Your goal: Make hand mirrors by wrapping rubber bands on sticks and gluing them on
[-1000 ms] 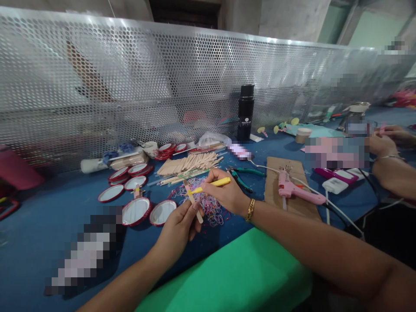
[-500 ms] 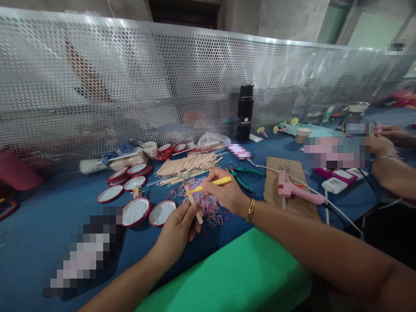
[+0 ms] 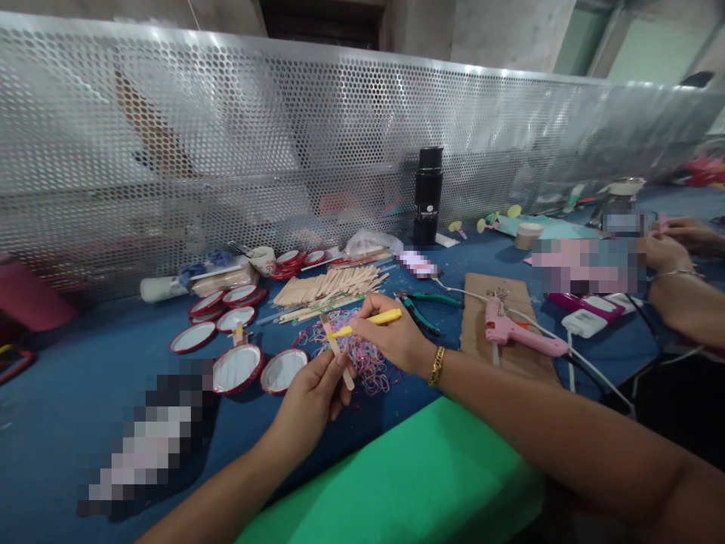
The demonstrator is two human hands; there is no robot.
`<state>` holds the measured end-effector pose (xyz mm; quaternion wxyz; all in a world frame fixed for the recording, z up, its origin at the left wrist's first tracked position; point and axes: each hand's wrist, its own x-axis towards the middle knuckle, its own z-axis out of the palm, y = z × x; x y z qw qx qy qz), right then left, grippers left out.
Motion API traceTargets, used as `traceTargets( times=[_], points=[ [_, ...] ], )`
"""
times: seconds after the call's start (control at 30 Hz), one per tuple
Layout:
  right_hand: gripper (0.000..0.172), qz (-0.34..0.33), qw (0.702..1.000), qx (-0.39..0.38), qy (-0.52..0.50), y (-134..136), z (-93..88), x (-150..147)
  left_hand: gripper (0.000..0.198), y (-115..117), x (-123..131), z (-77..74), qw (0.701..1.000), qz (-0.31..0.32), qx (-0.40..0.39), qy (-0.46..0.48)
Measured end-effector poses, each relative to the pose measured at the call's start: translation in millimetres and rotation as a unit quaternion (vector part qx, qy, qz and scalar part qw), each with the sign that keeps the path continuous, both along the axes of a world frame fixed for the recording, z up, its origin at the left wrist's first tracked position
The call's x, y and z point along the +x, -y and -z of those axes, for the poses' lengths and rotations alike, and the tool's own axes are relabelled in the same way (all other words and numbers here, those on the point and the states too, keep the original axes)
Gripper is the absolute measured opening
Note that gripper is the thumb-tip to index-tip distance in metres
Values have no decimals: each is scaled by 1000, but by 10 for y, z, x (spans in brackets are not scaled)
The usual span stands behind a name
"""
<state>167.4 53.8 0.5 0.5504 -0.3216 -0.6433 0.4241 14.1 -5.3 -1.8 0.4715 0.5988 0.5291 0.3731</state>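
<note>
My left hand [image 3: 314,397] is closed on a pale wooden craft stick [image 3: 335,349], held tilted over the blue table. My right hand [image 3: 393,336] grips a thin yellow stick-like tool [image 3: 368,323], and its tip touches the upper part of the wooden stick. A gold bracelet [image 3: 436,366] sits on my right wrist. Just beneath both hands lies a heap of small coloured rubber bands [image 3: 362,359].
Round red-rimmed lids [image 3: 238,368] lie left of my hands, a pile of wooden sticks [image 3: 331,285] behind them. Green-handled pliers [image 3: 424,302], a pink glue gun [image 3: 518,332] on cardboard and a black bottle [image 3: 427,196] stand to the right. Another person's hands [image 3: 677,253] work at far right.
</note>
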Motion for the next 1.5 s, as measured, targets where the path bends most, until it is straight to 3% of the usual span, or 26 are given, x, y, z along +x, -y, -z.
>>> traceTargets(
  times=[0.77,1.5],
  points=[
    [16,19,1000,12,4,4,-29,14,39,15,11,2,1000,-8,-5,-9],
    [16,-1,999,-30,-19,2,-41,5,39,1,16,-3,1000,-4,1,-26]
  ],
)
